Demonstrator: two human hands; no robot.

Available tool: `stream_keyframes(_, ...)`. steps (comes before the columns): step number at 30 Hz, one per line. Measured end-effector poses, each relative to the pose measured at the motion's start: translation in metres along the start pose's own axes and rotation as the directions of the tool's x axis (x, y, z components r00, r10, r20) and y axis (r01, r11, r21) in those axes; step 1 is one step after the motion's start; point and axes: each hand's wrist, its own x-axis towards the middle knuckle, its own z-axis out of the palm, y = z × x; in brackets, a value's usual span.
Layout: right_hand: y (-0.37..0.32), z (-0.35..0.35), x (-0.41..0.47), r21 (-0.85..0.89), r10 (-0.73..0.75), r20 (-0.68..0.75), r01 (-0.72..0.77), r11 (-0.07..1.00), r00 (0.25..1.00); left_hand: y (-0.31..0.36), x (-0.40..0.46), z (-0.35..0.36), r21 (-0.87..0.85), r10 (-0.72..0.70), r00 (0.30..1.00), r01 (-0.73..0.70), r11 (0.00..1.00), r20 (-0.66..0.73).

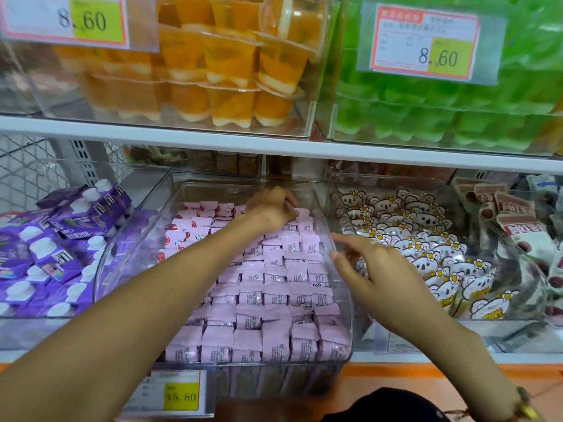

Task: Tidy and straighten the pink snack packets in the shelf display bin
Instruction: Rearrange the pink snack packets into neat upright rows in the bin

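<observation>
A clear plastic display bin (341, 330) in the middle of the lower shelf holds several rows of pink snack packets (274, 287). Most lie in neat rows; those at the back left (195, 220) show red printed fronts and sit less evenly. My left hand (274, 208) reaches deep into the bin's back right, fingers curled down onto the rear packets; what they hold is hidden. My right hand (374, 266) hovers at the bin's right wall, fingers spread and relaxed, holding nothing.
Purple drink pouches (54, 248) fill the bin to the left. White koala-print packets (420, 248) fill the bin to the right, with dark red packets (518, 220) beyond. Orange jelly cups (213, 65) and green ones (441, 111) sit on the shelf above. A 15.80 price tag (179, 394) hangs below.
</observation>
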Motion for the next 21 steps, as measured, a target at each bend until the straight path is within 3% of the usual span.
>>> stream_keyframes(6,-0.001,-0.003,0.017,-0.135,-0.044,-0.157,0.023,0.991,0.987,0.004,-0.005,-0.001,-0.007,0.004,0.999,-0.004,1.0,-0.032)
stream_keyframes(10,0.003,0.0,0.028,-0.18,-0.048,-0.066,0.036,0.983,0.997,0.007,-0.004,0.0,0.027,0.027,0.978,-0.022,0.999,-0.207)
stream_keyframes(12,0.006,-0.001,0.028,-0.175,-0.08,-0.033,0.073,0.982,0.996,0.01,-0.005,-0.002,-0.11,-0.006,0.945,-0.032,0.993,-0.327)
stream_keyframes(15,0.01,-0.006,0.028,-0.154,-0.11,-0.011,0.107,0.982,0.994,0.012,-0.014,-0.014,-0.403,-0.137,0.913,-0.033,0.915,-0.385)
stream_keyframes(17,0.01,-0.01,0.03,-0.126,-0.122,-0.021,0.118,0.985,0.992,0.01,-0.025,-0.024,-0.613,-0.257,0.891,-0.029,0.789,-0.373)
stream_keyframes(19,0.007,-0.012,0.035,-0.097,-0.13,-0.077,0.122,0.988,0.989,0.008,-0.04,-0.035,-0.856,-0.366,0.898,-0.023,0.516,-0.244)
stream_keyframes(21,0.0,-0.01,0.042,-0.044,-0.119,-0.134,0.114,0.993,0.984,0.007,-0.058,-0.043,-0.981,-0.394,0.918,0.027,0.192,-0.052)
